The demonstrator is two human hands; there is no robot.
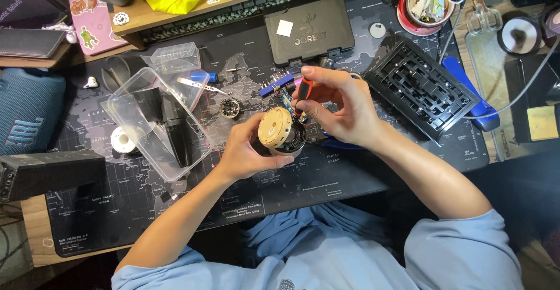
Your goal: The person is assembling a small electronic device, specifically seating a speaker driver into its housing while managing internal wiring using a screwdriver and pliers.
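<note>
The person wore a light blue short-sleeved cotton shirt, its sleeves ending above the elbows and its cloth creased across the chest. Both forearms were bare, and neither of the hands showed rings, watch or gloves.

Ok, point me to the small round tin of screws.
In the head view, the small round tin sits on the dark desk mat, left of centre, between the clear plastic box and the left hand.

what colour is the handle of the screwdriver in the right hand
The screwdriver handle is red-orange with a black grip, pinched in the right hand; shows best in the head view.
</note>
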